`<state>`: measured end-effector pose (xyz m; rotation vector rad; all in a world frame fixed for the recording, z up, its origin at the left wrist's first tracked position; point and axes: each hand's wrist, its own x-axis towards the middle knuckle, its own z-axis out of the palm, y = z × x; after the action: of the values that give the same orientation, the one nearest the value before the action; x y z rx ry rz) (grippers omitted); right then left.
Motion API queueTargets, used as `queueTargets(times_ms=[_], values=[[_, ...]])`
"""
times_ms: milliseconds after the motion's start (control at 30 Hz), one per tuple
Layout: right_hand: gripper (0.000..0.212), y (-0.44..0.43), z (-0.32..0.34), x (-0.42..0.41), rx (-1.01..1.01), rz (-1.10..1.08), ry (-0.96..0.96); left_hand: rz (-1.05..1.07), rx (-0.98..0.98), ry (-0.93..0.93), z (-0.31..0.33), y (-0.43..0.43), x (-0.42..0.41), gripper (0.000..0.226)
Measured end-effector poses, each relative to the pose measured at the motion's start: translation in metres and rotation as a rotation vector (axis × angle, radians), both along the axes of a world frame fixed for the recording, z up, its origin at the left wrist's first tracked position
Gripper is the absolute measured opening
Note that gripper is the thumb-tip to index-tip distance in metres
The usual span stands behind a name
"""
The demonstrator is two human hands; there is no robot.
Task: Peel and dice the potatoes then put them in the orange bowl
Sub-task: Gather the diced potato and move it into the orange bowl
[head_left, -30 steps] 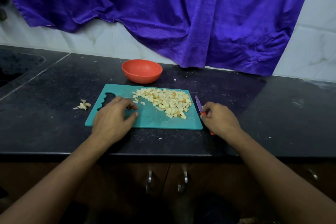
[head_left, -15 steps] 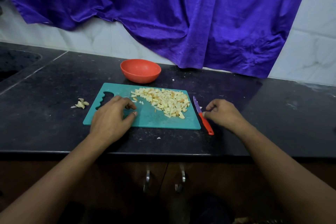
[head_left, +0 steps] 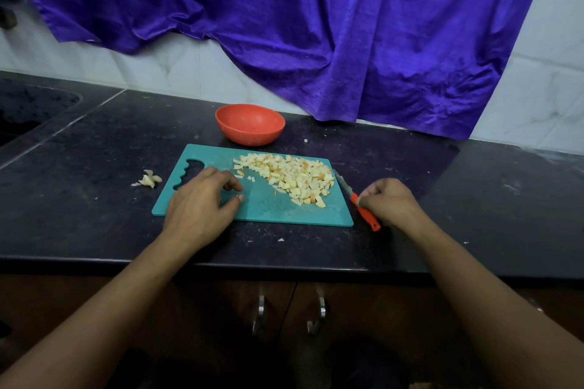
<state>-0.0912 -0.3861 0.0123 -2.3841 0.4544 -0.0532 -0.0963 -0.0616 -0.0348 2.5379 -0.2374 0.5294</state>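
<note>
Head view: the knife (head_left: 366, 215), released earlier, is now clasped by the right hand's (head_left: 390, 202) curled fingers; the left hand (head_left: 202, 199) is laid slack on the cutting board (head_left: 284, 213).

The scene is dimly and evenly lit — only soft shadows are cast on the bench (head_left: 94, 199), and a faint sheen is seen at its far right. Fine detail in the diced potatoes (head_left: 294, 177) is smeared. The near cupboard (head_left: 215, 300) is lost in darkness — straight edges are bowed towards the borders.
</note>
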Motion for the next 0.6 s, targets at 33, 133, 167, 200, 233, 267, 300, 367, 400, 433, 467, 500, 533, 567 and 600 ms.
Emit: queueTargets(times_ms=[33,133,167,200,233,267,300,367,400,433,467,500,533,567,600], values=[[0.007,-0.004,0.000,0.000,0.003,-0.004,-0.040,0.000,0.003,-0.001,0.000,0.000,0.000,0.018],[0.014,-0.007,0.003,-0.004,-0.083,0.020,-0.045,0.001,0.015,-0.008,0.000,-0.001,0.001,0.019],[0.010,-0.005,0.001,-0.005,-0.105,0.038,-0.015,0.001,0.017,-0.009,0.000,0.000,0.001,0.019],[0.006,-0.003,0.000,-0.008,-0.111,0.051,0.010,0.000,0.017,-0.009,0.000,-0.001,0.001,0.019],[0.009,0.000,-0.001,-0.009,-0.115,0.065,0.032,0.001,0.016,-0.012,-0.001,-0.001,0.001,0.018],[0.014,0.004,-0.003,-0.010,-0.124,0.076,0.046,0.003,0.013,-0.016,-0.001,0.000,0.001,0.018],[0.016,0.007,-0.002,-0.010,-0.143,0.080,0.059,0.004,0.011,-0.020,-0.001,0.000,0.001,0.017],[0.016,0.013,0.002,-0.010,-0.160,0.079,0.092,0.007,0.014,-0.024,-0.001,-0.001,0.000,0.017],[0.015,0.015,0.004,-0.009,-0.146,0.069,0.111,0.010,0.016,-0.023,-0.001,-0.001,0.000,0.017],[0.016,0.016,0.006,-0.008,-0.120,0.058,0.126,0.011,0.017,-0.023,0.000,-0.001,0.000,0.017],[0.017,0.017,0.006,-0.008,-0.087,0.044,0.135,0.010,0.017,-0.022,0.000,-0.001,0.000,0.017],[0.018,0.018,0.006,-0.007,-0.063,0.033,0.137,0.008,0.016,-0.022,-0.001,-0.001,0.000,0.017],[0.017,0.017,0.006,-0.006,-0.054,0.025,0.134,0.007,0.012,-0.025,-0.001,0.000,0.001,0.017],[0.015,0.017,0.006,-0.007,-0.064,0.020,0.126,0.004,0.008,-0.025,-0.001,-0.001,0.001,0.017],[0.012,0.017,0.005,-0.007,-0.104,0.016,0.100,0.004,0.004,-0.025,-0.001,0.000,0.000,0.018]])
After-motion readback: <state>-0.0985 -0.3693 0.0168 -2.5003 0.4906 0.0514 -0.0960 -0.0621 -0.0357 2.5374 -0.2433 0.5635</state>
